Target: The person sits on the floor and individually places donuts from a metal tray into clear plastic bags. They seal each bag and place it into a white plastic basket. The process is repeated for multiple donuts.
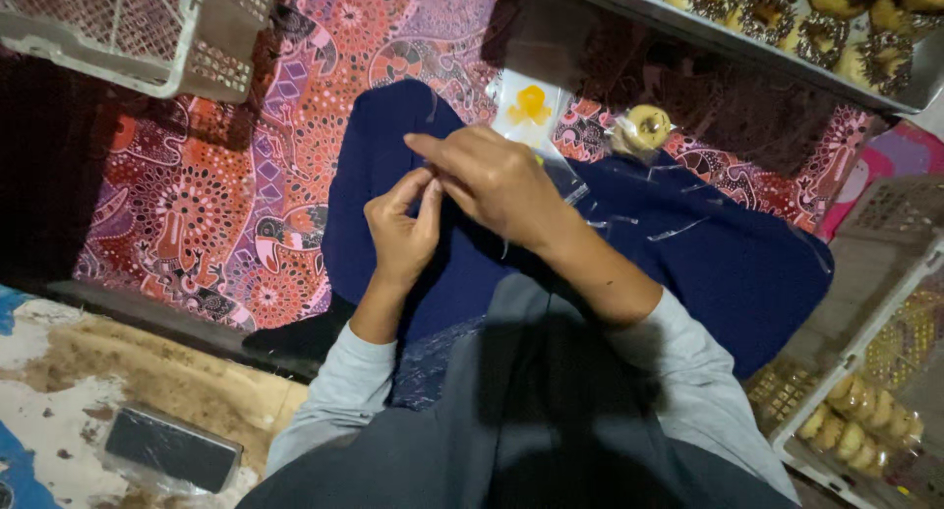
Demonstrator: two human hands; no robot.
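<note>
My left hand (401,232) and my right hand (492,179) meet over my lap, which is covered by a dark blue cloth (728,263). The fingertips of both hands pinch together at one spot. A clear plastic bag (531,106) with a yellow print lies partly under my right hand, and its near end seems to be what the fingers grip. The pinched part is too small to see well. A wrapped ring doughnut (644,127) lies just beyond the cloth, to the right of the bag. Short strips of clear tape (677,231) stick to the blue cloth.
A metal tray (747,47) of sprinkled doughnuts stands at the top right. White lattice crates sit at the top left (187,61) and right, the right crate (865,371) holding bagged doughnuts. A red patterned cloth (206,204) covers the floor. A dark flat block (172,448) lies lower left.
</note>
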